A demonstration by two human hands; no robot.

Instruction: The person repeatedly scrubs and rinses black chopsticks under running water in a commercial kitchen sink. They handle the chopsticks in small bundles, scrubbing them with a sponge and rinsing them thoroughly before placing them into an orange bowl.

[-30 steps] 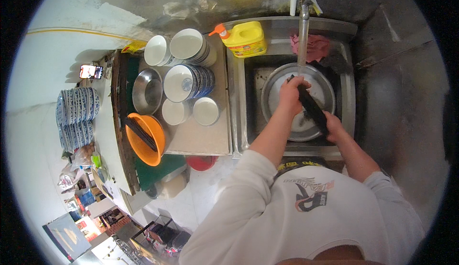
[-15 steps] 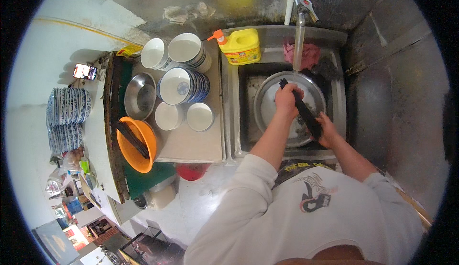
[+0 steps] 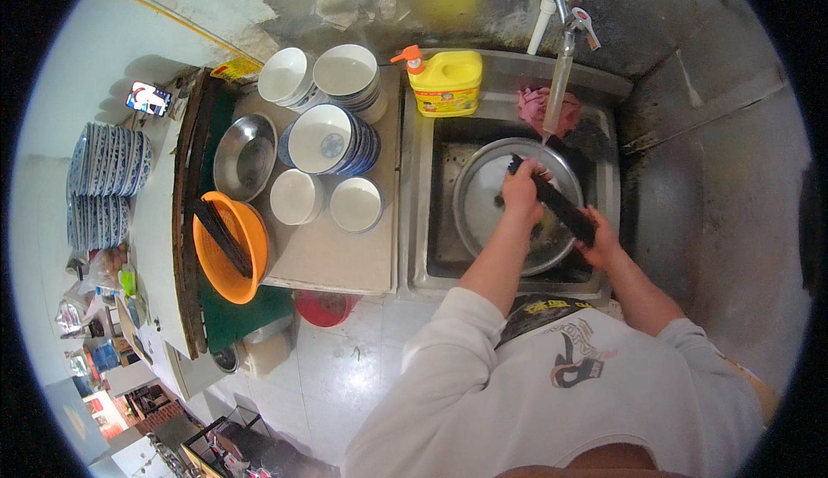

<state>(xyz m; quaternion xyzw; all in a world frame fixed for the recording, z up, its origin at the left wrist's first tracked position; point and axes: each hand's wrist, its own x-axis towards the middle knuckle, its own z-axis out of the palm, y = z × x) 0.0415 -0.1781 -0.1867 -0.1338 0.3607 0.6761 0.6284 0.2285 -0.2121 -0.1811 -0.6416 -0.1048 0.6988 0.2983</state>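
Note:
A bundle of black chopsticks (image 3: 562, 206) slants over a round metal basin (image 3: 459, 211), running from upper left to lower right. My left hand (image 3: 521, 193) is wrapped round its upper part, just below the faucet (image 3: 561, 90). Around the lower end, my right hand (image 3: 601, 238) is closed, with its fingers partly hidden. The basin sits inside a steel sink (image 3: 417, 249) and seems to hold water, with dark bits in it.
Left of the sink, stacked bowls (image 3: 332, 137) stand on a board near a metal bowl (image 3: 245, 157). An orange basket (image 3: 231, 284) holds more black chopsticks. Behind the sink are a yellow soap bottle (image 3: 446, 81) and a pink cloth (image 3: 548, 109). A phone (image 3: 148, 99) glows at far left.
The chopstick bundle lies a little flatter now, both hands still around it. The whole view has shifted and turned slightly.

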